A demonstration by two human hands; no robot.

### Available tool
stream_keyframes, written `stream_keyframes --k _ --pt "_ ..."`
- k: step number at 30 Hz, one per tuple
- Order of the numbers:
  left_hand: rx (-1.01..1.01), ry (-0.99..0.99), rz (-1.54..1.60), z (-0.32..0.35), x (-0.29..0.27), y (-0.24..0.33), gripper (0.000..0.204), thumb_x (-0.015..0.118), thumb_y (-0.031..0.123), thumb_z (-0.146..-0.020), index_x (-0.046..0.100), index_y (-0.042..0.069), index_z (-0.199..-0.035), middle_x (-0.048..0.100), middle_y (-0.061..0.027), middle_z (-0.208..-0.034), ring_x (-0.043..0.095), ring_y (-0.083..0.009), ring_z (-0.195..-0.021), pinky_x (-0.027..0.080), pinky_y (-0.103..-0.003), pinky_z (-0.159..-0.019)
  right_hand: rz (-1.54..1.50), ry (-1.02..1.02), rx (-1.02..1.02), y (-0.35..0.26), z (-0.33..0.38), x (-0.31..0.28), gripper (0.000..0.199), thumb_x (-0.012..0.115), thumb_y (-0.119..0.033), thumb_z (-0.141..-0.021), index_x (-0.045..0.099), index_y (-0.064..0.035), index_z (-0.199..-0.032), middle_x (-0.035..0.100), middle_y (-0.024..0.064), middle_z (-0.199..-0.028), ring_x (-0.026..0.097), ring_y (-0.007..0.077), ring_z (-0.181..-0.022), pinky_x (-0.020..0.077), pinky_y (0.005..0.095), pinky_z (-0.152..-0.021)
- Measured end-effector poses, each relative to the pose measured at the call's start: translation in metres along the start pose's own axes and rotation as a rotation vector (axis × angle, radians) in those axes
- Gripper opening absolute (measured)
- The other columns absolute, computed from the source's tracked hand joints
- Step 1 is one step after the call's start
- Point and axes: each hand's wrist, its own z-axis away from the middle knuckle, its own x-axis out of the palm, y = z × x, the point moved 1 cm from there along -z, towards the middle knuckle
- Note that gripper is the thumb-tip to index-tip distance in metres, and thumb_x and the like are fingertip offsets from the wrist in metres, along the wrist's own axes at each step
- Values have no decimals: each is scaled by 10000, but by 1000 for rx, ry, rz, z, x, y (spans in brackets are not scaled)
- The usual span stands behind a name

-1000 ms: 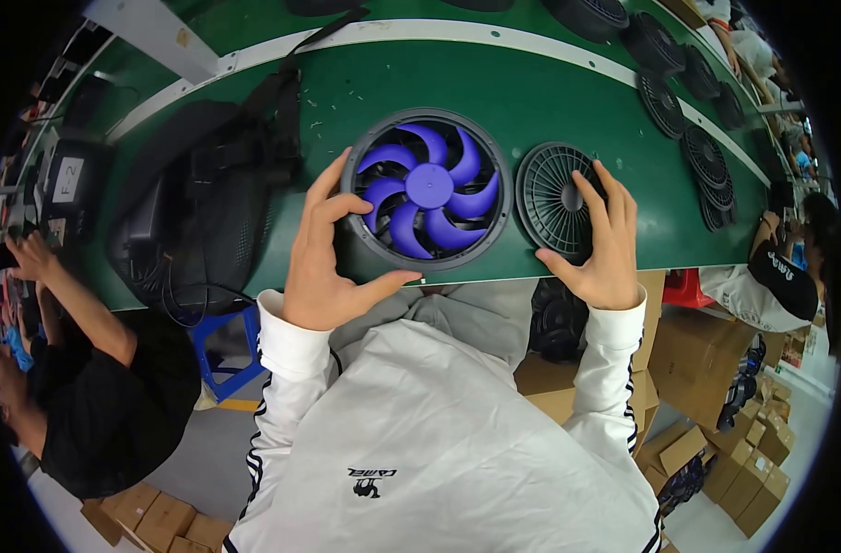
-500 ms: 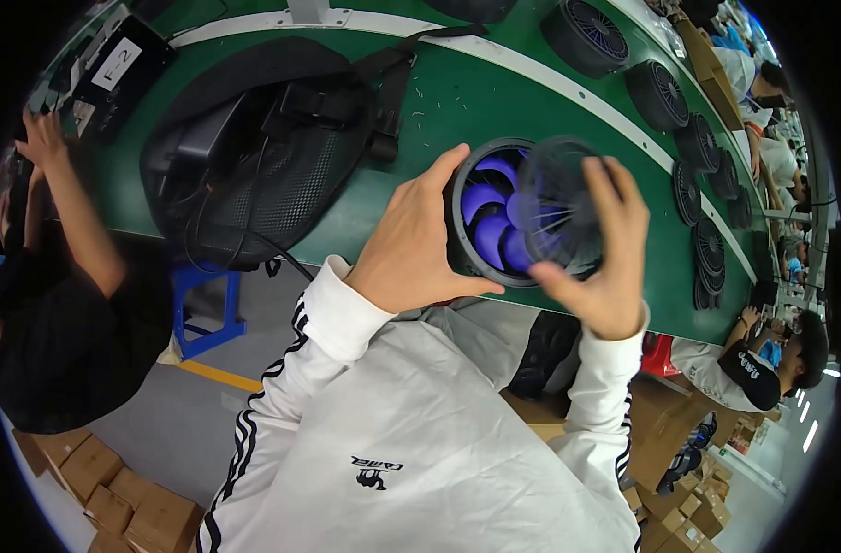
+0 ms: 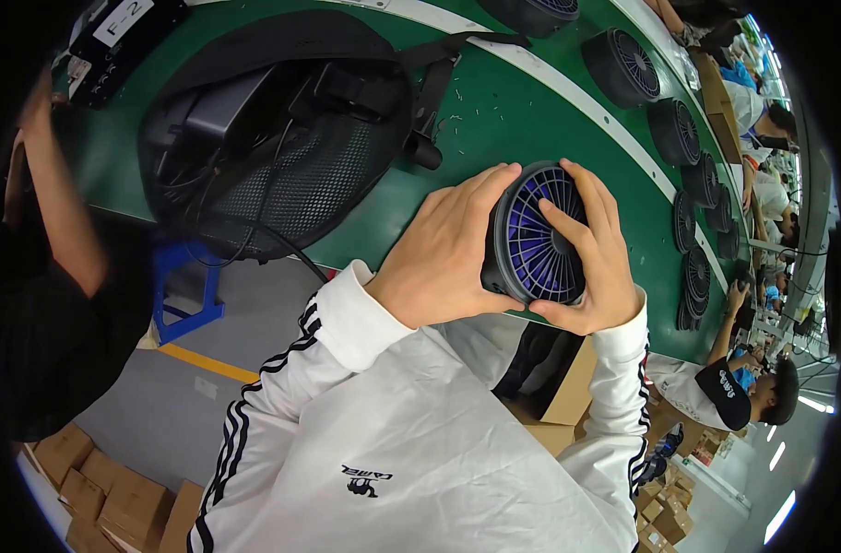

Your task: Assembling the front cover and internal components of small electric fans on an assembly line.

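Between my hands, by the near edge of the green table, is a round black fan housing (image 3: 497,249) with purple blades. Its round black fan grille (image 3: 542,249) lies over the blades, which show through the slots. My left hand (image 3: 453,249) is wrapped round the housing's left side, thumb at the near rim and fingertips at the far rim. My right hand (image 3: 598,253) presses on the grille's right part, with one finger across its face and the others at the rim. Whether the grille sits fully flush I cannot tell.
A black mesh backpack (image 3: 301,198) with cables and dark devices lies on the left of the green table (image 3: 494,92). Several fan housings (image 3: 674,129) and stacked grilles (image 3: 695,276) line the right. A co-worker's arm (image 3: 61,184) is at far left, near a blue stool (image 3: 185,286).
My right hand has brought the grille left onto the housing, covering the purple blades. The housing is now tilted, facing right. The whole view has shifted slightly.
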Motion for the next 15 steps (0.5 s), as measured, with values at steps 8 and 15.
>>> stream_keyframes --k 8,15 --pt "-6 -9 -33 -3 -1 -1 1268 1023 380 -607 297 38 -1587 431 -247 -1610 471 -400 -1470 394 -503 -1134 139 119 253 -33 0 18 962 690 -730 -867 587 -33 -1522 424 372 -1604 447 539 -1468 356 591 -1198" --pt "44 -64 -227 -9 -9 7 1169 1024 375 -584 409 86 -1535 450 -231 -1616 520 -427 -1403 404 -517 -1124 -50 600 434 -7 35 2 858 590 -647 -1009 544 28 -1536 432 270 -1662 401 400 -1553 258 503 -1281"
